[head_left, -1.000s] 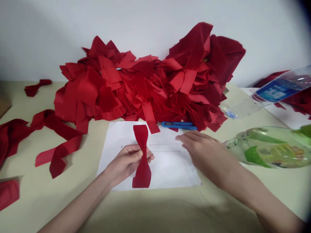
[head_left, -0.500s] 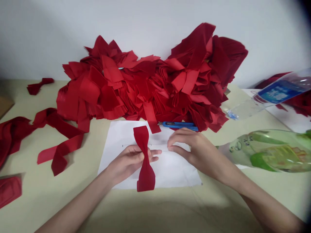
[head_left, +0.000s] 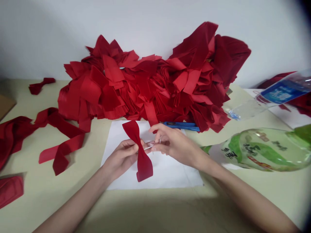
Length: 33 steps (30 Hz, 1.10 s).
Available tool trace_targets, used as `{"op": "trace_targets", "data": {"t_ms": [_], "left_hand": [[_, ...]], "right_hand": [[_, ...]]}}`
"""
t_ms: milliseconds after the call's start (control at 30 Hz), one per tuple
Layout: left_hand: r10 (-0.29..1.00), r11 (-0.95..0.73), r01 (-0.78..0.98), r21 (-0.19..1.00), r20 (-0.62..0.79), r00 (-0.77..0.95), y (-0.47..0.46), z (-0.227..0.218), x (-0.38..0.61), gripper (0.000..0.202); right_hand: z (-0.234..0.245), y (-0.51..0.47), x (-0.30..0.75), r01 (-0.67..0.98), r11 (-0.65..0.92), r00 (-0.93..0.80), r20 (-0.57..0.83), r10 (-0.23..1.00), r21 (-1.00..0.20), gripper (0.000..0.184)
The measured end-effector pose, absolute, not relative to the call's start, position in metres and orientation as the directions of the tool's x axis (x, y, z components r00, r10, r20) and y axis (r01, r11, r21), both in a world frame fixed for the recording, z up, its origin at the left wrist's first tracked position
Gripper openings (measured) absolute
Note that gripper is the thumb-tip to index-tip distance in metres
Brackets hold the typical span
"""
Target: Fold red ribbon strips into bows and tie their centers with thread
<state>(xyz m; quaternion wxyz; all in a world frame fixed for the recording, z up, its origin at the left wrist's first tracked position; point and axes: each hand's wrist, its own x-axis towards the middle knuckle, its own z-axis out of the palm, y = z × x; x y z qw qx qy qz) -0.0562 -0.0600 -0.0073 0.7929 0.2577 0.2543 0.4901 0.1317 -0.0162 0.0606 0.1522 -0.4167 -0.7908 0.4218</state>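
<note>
My left hand pinches a red velvety ribbon bow at its gathered middle. The bow stands at a tilt, with one loop up and the other down. Close against its right side, my right hand has its fingers closed on a thin white string, which runs from the bow's middle to the fingertips and forms a small loop. The fingers partly hide the string. Both hands are above a white paper sheet that lies on the table.
A large heap of red ribbon pieces is against the wall. A blue utility knife lies before it. To the right lie a blue-labelled clear bottle and a green bottle. Long red ribbon and a small bow are at left.
My right hand has moved left to the bow and now draws on a white string there. The bow has tilted, its top going left. The green bottle has rolled slightly, showing another side.
</note>
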Motion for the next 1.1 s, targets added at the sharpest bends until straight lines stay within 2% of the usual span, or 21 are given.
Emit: {"op": "trace_targets", "data": {"t_ms": [200,333,467,567,700,867,1100], "left_hand": [[0.921,0.373,-0.671,0.641,-0.168,0.351,-0.058,-0.006,-0.058,0.007],[0.931,0.349,-0.729,0.588,-0.131,0.340,-0.056,-0.006,-0.062,0.012],[0.923,0.370,-0.710,0.599,-0.149,0.355,-0.055,-0.004,-0.063,0.010],[0.926,0.367,-0.707,0.604,-0.164,0.341,-0.054,0.000,-0.065,0.004],[0.929,0.366,-0.702,0.611,-0.199,0.312,-0.053,0.003,-0.067,0.002],[0.924,0.381,-0.719,0.582,-0.203,0.325,-0.055,0.005,-0.066,0.011],[0.906,0.397,-0.703,0.590,-0.126,0.405,-0.056,0.004,-0.068,0.007]], "right_hand": [[0.063,-0.017,0.136,0.525,0.275,-0.647,-0.168,0.744,-0.805,0.055],[0.062,-0.015,0.139,0.481,0.258,-0.660,-0.153,0.736,-0.838,0.062],[0.064,-0.016,0.139,0.418,0.273,-0.695,-0.111,0.710,-0.866,0.066],[0.067,-0.019,0.137,0.369,0.314,-0.732,-0.066,0.678,-0.875,0.061],[0.068,-0.023,0.133,0.292,0.363,-0.773,0.005,0.634,-0.885,0.044],[0.065,-0.025,0.131,0.301,0.399,-0.814,-0.015,0.581,-0.866,0.035],[0.062,-0.021,0.132,0.303,0.355,-0.826,-0.058,0.561,-0.884,0.032]]}}
